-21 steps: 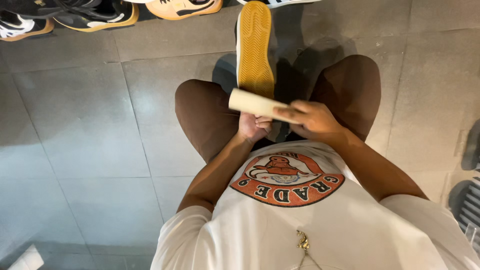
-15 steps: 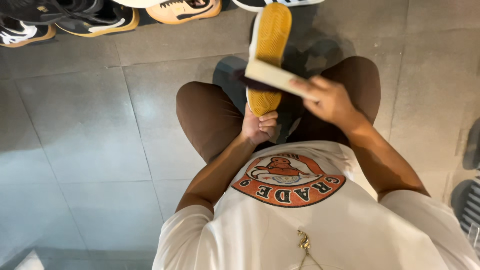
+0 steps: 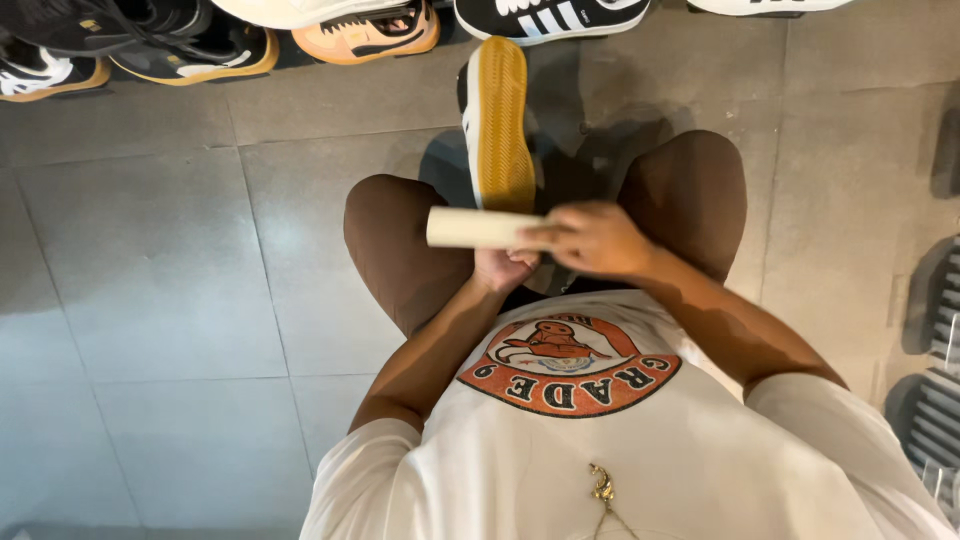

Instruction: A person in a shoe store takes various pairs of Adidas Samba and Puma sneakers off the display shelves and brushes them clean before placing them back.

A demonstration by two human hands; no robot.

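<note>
A black shoe (image 3: 500,120) is held sole up between my knees, its yellow gum sole facing me and the toe pointing away. My left hand (image 3: 505,270) grips it from below at the heel end and is partly hidden by my right hand. My right hand (image 3: 597,238) is closed on a cream, oblong block (image 3: 472,227), perhaps a brush back. The block lies crosswise over the heel end of the sole and sticks out to the left. Whether it touches the sole I cannot tell.
A row of shoes lines the far edge of the grey tiled floor (image 3: 150,270): a black and yellow one (image 3: 190,50), an orange one (image 3: 372,35) and a black one with white stripes (image 3: 550,15). Dark ribbed objects (image 3: 940,310) sit at the right edge.
My right hand rose with the cream block over the middle of the sole, then came back down to the heel end. The block now lies level. The shoe has barely moved.
</note>
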